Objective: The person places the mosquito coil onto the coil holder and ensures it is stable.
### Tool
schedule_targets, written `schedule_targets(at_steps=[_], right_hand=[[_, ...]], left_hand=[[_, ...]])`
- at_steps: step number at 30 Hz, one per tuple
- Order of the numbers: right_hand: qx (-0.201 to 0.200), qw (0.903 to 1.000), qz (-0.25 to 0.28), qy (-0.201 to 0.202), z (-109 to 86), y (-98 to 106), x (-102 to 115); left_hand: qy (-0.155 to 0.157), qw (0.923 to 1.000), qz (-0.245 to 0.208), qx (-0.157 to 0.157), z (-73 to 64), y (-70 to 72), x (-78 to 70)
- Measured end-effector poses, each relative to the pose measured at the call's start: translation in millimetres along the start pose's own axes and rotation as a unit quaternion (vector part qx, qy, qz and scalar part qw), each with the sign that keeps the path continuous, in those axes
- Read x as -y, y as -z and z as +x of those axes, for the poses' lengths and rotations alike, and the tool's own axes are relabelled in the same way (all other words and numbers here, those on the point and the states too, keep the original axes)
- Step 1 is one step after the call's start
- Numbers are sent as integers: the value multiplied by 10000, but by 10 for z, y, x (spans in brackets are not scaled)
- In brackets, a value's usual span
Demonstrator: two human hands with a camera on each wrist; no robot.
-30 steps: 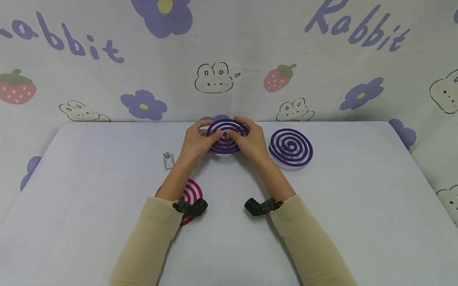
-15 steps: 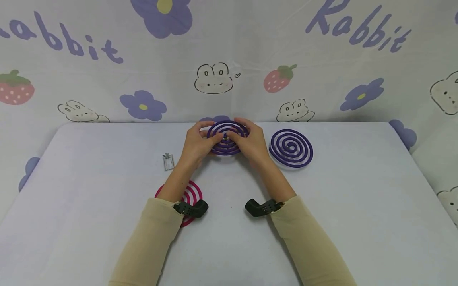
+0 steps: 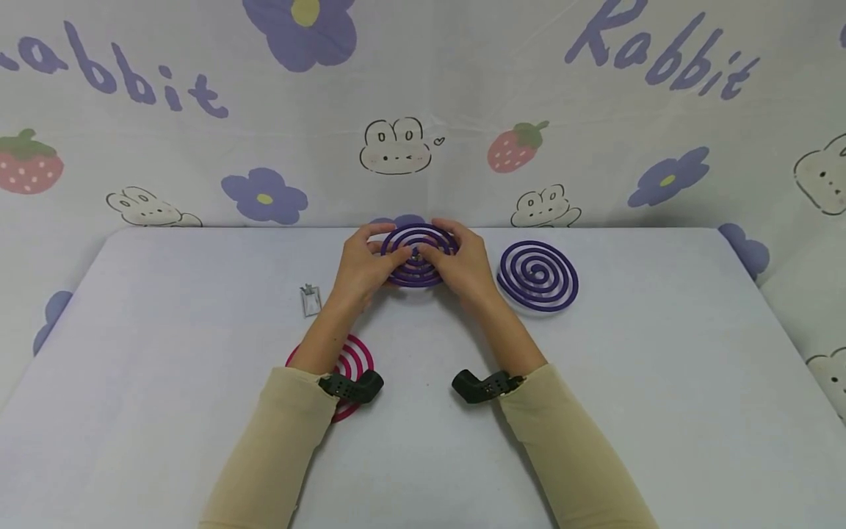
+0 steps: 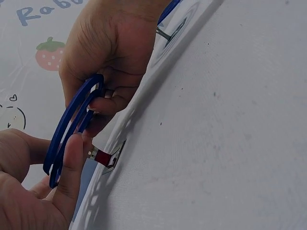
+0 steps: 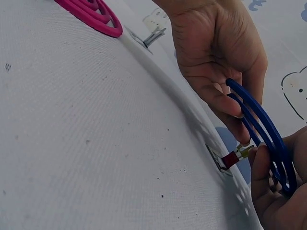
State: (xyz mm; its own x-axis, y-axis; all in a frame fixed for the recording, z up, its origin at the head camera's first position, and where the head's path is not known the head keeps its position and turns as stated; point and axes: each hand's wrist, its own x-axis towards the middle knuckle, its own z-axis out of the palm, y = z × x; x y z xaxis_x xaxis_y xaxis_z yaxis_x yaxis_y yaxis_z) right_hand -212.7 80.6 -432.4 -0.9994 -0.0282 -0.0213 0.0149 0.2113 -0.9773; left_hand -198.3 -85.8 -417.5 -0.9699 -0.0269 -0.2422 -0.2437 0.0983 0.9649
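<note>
Between both hands, at the back middle of the table, a purple mosquito coil (image 3: 418, 284) is held tilted. My left hand (image 3: 362, 266) grips its left side, thumb near the coil's centre and fingers behind the rim. On the other side my right hand (image 3: 468, 266) grips it the same way, the two thumbs almost meeting. Just under the coil, a small metal stand (image 5: 223, 163) with a red part stands on the table. Its upper tip is right at the coil's middle, by the fingertips, in both wrist views. The fingers behind the coil are partly hidden.
A second purple coil (image 3: 538, 272) sits raised on a stand to the right. A pink coil (image 3: 361, 354) lies partly under my left forearm. Another small metal stand (image 3: 311, 301) is left of my left hand. A printed cloth (image 3: 456, 88) hangs behind the table.
Almost nothing differs: both hands keep hold of the purple coil in the same place. The whole head view has shifted very slightly.
</note>
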Motion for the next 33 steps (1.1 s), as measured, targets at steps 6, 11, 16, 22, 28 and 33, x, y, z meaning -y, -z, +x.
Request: schedule_targets(at_steps=[6, 11, 16, 22, 28, 33], right_hand=[[0, 10000, 38, -41, -5, 7, -5], [21, 10000, 38, -64, -6, 6, -17], [50, 9999, 71, -136, -14, 6, -22], [27, 9998, 63, -186, -9, -1, -26], [3, 9994, 100, -327, -8, -9, -37], [-15, 9989, 217, -420, 5, -16, -27]], left_hand=[[6, 10000, 19, 3, 10, -7, 19], [-7, 10000, -6, -1, 14, -16, 30], [-49, 10000, -22, 0, 3, -25, 26], [-121, 9999, 36, -32, 14, -31, 43], [-111, 9998, 113, -91, 20, -38, 59], [-129, 9997, 115, -147, 29, -49, 48]])
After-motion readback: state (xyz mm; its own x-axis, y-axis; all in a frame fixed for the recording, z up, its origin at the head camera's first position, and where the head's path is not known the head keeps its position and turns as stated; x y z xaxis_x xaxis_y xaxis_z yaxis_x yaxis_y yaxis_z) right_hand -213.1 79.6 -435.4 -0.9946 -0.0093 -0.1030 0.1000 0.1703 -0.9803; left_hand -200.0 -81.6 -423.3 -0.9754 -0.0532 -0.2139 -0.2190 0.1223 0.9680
